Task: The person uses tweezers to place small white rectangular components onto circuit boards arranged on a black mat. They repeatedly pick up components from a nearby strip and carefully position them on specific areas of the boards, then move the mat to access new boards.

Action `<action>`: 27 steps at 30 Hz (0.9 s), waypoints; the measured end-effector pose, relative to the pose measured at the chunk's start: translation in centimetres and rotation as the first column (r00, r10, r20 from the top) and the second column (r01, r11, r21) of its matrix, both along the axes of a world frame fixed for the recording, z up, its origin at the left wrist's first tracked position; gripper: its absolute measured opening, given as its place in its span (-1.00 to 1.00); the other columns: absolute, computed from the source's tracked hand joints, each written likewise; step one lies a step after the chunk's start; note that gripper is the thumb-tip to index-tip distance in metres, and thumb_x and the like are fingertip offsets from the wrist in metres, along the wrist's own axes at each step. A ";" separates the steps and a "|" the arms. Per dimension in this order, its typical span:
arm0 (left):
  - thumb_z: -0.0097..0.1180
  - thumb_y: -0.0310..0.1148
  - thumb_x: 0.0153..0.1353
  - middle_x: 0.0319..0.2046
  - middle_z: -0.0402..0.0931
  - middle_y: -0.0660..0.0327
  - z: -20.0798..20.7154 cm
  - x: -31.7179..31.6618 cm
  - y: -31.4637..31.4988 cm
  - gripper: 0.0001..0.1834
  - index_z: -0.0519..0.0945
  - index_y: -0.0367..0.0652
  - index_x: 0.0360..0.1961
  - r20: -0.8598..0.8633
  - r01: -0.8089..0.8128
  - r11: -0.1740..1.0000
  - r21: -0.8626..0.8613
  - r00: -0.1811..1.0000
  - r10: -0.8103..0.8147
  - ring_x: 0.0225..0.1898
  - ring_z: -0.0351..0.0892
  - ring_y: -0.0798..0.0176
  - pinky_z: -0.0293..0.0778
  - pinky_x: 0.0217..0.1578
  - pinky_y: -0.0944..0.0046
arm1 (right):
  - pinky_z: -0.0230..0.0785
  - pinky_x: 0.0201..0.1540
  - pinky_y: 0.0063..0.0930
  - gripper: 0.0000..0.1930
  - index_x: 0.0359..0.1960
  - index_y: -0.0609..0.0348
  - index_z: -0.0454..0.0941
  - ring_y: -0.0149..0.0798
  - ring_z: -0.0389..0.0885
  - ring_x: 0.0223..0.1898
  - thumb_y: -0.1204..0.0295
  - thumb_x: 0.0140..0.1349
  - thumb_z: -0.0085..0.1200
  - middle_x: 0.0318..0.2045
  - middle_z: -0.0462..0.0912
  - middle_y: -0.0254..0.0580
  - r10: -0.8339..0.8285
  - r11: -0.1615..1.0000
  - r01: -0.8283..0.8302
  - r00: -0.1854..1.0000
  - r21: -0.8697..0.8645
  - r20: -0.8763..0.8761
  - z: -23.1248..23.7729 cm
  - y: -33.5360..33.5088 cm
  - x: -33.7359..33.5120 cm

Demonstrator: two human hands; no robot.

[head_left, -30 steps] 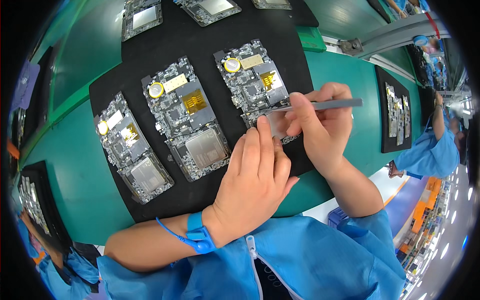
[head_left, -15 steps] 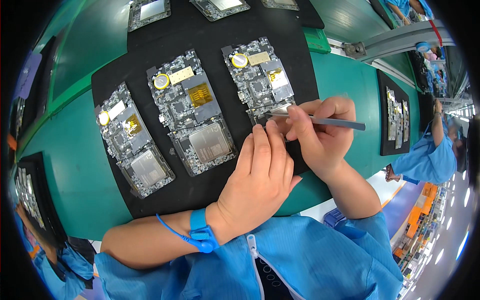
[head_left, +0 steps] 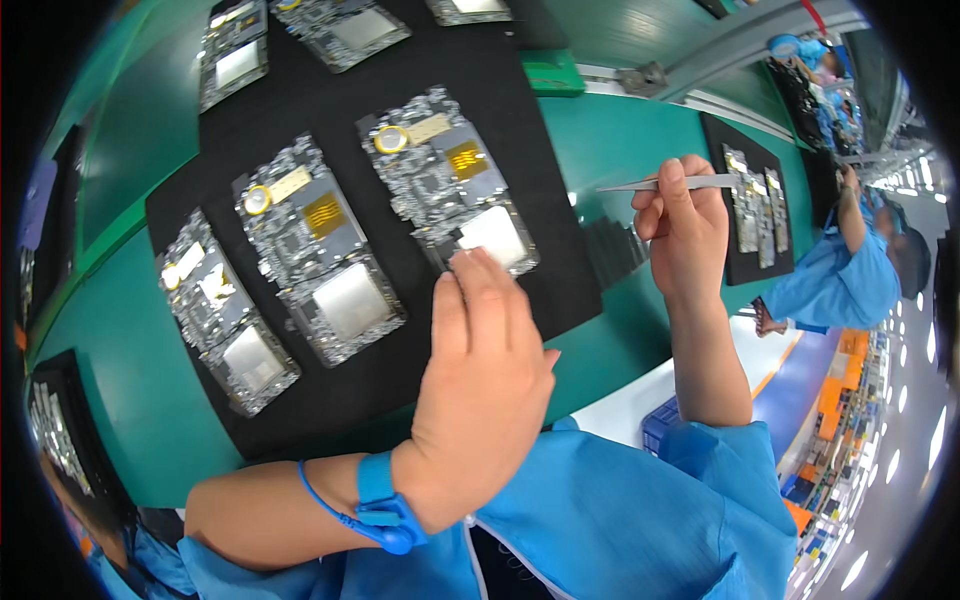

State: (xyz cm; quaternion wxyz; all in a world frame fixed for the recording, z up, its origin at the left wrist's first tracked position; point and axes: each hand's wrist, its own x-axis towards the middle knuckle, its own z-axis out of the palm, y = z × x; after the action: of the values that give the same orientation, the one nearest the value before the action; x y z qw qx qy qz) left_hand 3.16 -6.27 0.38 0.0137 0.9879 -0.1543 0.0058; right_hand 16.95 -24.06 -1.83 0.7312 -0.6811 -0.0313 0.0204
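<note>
A circuit board [head_left: 432, 180] with a round yellow-rimmed coin cell, an amber tape patch and a shiny metal shield lies on a black mat. My left hand [head_left: 485, 350], wearing a blue wrist strap [head_left: 378, 490], rests its outstretched fingertips at this board's lower end and partly hides it. Off the mat to the right, my right hand [head_left: 685, 225] is raised, with grey tweezers [head_left: 712, 181] pinched between thumb and fingers. Their thin tips point left, apart from any board. Two similar boards, a middle one [head_left: 318, 240] and a left one [head_left: 225, 315], lie alongside.
The black mat [head_left: 300, 100] lies on a green table [head_left: 590, 140]. More boards [head_left: 350, 35] sit at its far end. Another black tray with boards [head_left: 745, 210] stands at right. A blue basket [head_left: 658, 425] is below the table edge. Co-workers in blue sit at both sides.
My right hand has lifted the tweezers from the right board and moved away rightward. My left fingers remain at that board's lower end. The whole view has shifted.
</note>
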 end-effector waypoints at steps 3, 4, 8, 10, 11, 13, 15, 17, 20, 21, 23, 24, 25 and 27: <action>0.07 -0.06 0.10 0.07 0.33 -0.18 -0.1 2.1 -3.4 -0.35 0.45 -0.50 -0.01 0.103 0.178 0.984 -0.029 0.979 -0.174 0.12 0.26 -0.09 0.18 0.15 0.03 | 0.14 -0.67 -0.73 -0.71 -0.32 0.08 0.26 -0.51 0.38 -0.74 0.31 0.22 0.16 -0.61 0.53 -0.22 0.020 0.991 -0.029 0.997 -0.130 -0.074 -0.9 -5.1 1.7; 0.05 -0.06 0.12 0.06 0.34 -0.17 -0.7 2.9 -4.3 -0.35 0.45 -0.49 0.01 0.139 0.252 0.966 -0.050 0.960 -0.243 0.12 0.26 -0.08 0.19 0.14 0.04 | 0.14 -0.68 -0.73 -0.71 -0.32 0.08 0.26 -0.51 0.38 -0.74 0.31 0.21 0.17 -0.61 0.53 -0.22 0.039 0.987 -0.052 0.995 -0.155 -0.090 -1.1 -5.8 2.0; 0.03 -0.05 0.16 0.04 0.36 -0.12 -4.2 5.0 -7.1 -0.39 0.48 -0.45 -0.02 0.189 0.272 0.943 -0.192 0.953 -0.237 0.07 0.29 -0.02 0.20 0.12 0.10 | 0.17 -0.70 -0.73 -0.71 -0.33 0.14 0.25 -0.54 0.37 -0.75 0.36 0.19 0.18 -0.63 0.51 -0.25 0.040 0.966 -0.057 0.997 -0.250 -0.074 -1.3 -5.2 1.6; 0.06 -0.06 0.15 0.04 0.37 -0.11 -4.8 5.1 -7.3 -0.41 0.50 -0.44 -0.03 0.222 0.295 0.944 -0.149 0.940 -0.259 0.05 0.30 -0.02 0.21 0.10 0.13 | 0.18 -0.71 -0.74 -0.71 -0.33 0.16 0.25 -0.56 0.38 -0.75 0.39 0.19 0.17 -0.63 0.51 -0.26 0.054 0.963 -0.069 0.996 -0.262 -0.064 -1.5 -5.4 1.6; 0.07 -0.07 0.14 0.04 0.37 -0.11 -5.0 5.1 -7.3 -0.42 0.50 -0.43 -0.05 0.235 0.299 0.938 -0.173 0.938 -0.256 0.05 0.30 -0.02 0.21 0.08 0.14 | 0.17 -0.72 -0.75 -0.71 -0.33 0.17 0.25 -0.56 0.38 -0.75 0.39 0.19 0.17 -0.63 0.51 -0.26 0.063 0.961 -0.077 0.996 -0.266 -0.061 -1.5 -5.4 1.6; 0.10 -0.07 0.12 0.04 0.37 -0.11 -5.3 5.2 -7.2 -0.45 0.51 -0.40 -0.08 0.252 0.313 0.923 -0.225 0.933 -0.255 0.04 0.30 -0.01 0.22 0.06 0.15 | 0.16 -0.72 -0.75 -0.72 -0.32 0.17 0.25 -0.56 0.38 -0.75 0.41 0.19 0.16 -0.63 0.51 -0.26 0.081 0.959 -0.092 0.995 -0.266 -0.055 -1.4 -5.4 1.6; 0.13 -0.08 0.09 0.05 0.37 -0.10 -5.4 5.4 -7.0 -0.47 0.52 -0.37 -0.12 0.263 0.332 0.900 -0.282 0.929 -0.260 0.03 0.31 -0.01 0.23 0.03 0.16 | 0.16 -0.72 -0.74 -0.73 -0.31 0.16 0.25 -0.55 0.38 -0.75 0.44 0.19 0.16 -0.62 0.52 -0.24 0.097 0.959 -0.106 0.994 -0.262 -0.048 -1.4 -5.4 1.7; 0.15 -0.08 0.07 0.05 0.37 -0.10 -5.4 5.5 -7.1 -0.49 0.52 -0.35 -0.15 0.261 0.320 0.900 -0.297 0.933 -0.246 0.02 0.31 0.00 0.23 0.01 0.16 | 0.14 -0.73 -0.73 -0.75 -0.31 0.15 0.25 -0.53 0.37 -0.75 0.46 0.20 0.14 -0.62 0.52 -0.23 0.084 0.979 -0.089 0.996 -0.186 -0.032 -1.6 -5.3 1.5; 0.14 -0.05 0.07 0.05 0.38 -0.10 -5.2 5.4 -7.0 -0.45 0.52 -0.36 -0.12 0.255 0.301 0.891 -0.339 0.941 -0.221 0.05 0.30 0.00 0.22 0.05 0.15 | 0.09 -0.74 -0.71 -0.80 -0.34 0.12 0.25 -0.48 0.37 -0.76 0.52 0.23 0.08 -0.61 0.53 -0.19 0.047 0.997 -0.047 0.999 0.069 0.008 -1.6 -4.7 0.9; 0.13 -0.04 0.07 0.06 0.38 -0.10 -5.1 5.2 -7.0 -0.44 0.52 -0.37 -0.11 0.267 0.303 0.879 -0.367 0.940 -0.213 0.06 0.30 -0.01 0.21 0.07 0.14 | 0.09 -0.75 -0.71 -0.80 -0.37 0.10 0.25 -0.49 0.36 -0.77 0.51 0.24 0.07 -0.61 0.53 -0.19 0.029 0.995 -0.032 0.999 0.096 0.037 -0.9 -4.5 0.7; 0.09 -0.01 0.09 0.08 0.36 -0.12 -4.2 4.0 -5.7 -0.39 0.51 -0.41 -0.07 0.275 0.324 0.874 -0.362 0.933 -0.232 0.13 0.26 -0.03 0.21 0.10 0.11 | 0.07 -0.75 -0.71 -0.80 -0.42 0.07 0.25 -0.51 0.32 -0.78 0.49 0.25 0.07 -0.64 0.52 -0.20 0.039 0.987 -0.049 0.997 0.151 0.064 0.0 -2.4 -0.3; 0.09 -0.01 0.08 0.08 0.35 -0.14 -3.4 3.0 -4.6 -0.38 0.51 -0.42 -0.08 0.302 0.364 0.870 -0.332 0.915 -0.267 0.14 0.25 -0.06 0.24 0.08 0.09 | 0.07 -0.75 -0.71 -0.79 -0.44 0.06 0.25 -0.52 0.30 -0.80 0.48 0.26 0.06 -0.65 0.51 -0.20 0.064 0.983 -0.075 0.995 0.166 0.070 0.8 -0.9 -0.9; 0.11 -0.01 0.06 0.07 0.36 -0.15 -1.7 1.3 -3.0 -0.37 0.50 -0.42 -0.07 0.244 0.288 0.920 -0.268 0.944 -0.224 0.12 0.28 -0.07 0.25 0.07 0.09 | 0.06 -0.76 -0.70 -0.79 -0.44 0.05 0.26 -0.53 0.24 -0.82 0.47 0.26 0.06 -0.67 0.51 -0.20 0.086 0.979 -0.092 0.996 0.184 0.040 1.6 1.1 -1.8; 0.15 -0.02 0.01 0.03 0.37 -0.17 -0.7 -1.9 0.0 -0.34 0.48 -0.42 -0.04 0.141 0.071 0.983 -0.170 0.989 -0.047 0.07 0.33 -0.10 0.29 0.06 0.08 | 0.11 -0.78 -0.71 -0.80 -0.42 0.07 0.26 -0.51 0.31 -0.83 0.47 0.25 0.08 -0.65 0.55 -0.18 0.158 0.965 -0.145 0.986 0.218 -0.047 1.3 4.6 -3.2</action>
State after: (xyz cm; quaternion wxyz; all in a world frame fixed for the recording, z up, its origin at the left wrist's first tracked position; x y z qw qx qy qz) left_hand 1.30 -6.25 -0.34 0.0897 0.9752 -0.1830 0.0863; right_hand 13.77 -19.48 -0.53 0.7972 -0.5931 -0.0617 0.0947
